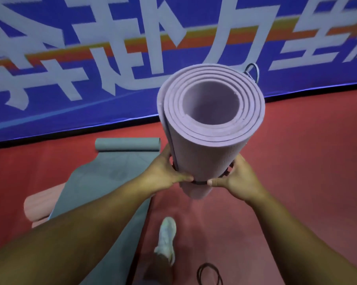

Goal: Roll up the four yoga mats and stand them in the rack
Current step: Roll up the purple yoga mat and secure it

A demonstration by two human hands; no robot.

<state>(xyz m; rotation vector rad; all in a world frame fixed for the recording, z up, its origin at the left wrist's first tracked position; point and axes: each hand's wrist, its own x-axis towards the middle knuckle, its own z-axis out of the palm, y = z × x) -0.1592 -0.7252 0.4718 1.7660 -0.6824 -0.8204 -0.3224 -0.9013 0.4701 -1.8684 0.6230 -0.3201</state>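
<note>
- Our left hand (165,173) and right hand (235,179) curl around the upright rolled purple mat (206,140), thumbs on its black strap (200,183).
- We see bare red floor (307,151) at right; a half-rolled grey mat (116,171) lies left.

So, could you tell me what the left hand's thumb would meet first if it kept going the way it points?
Probably the right hand's thumb: the left hand points its thumb rightward along the black strap around the rolled purple foam yoga mat, tips nearly touching.
</note>
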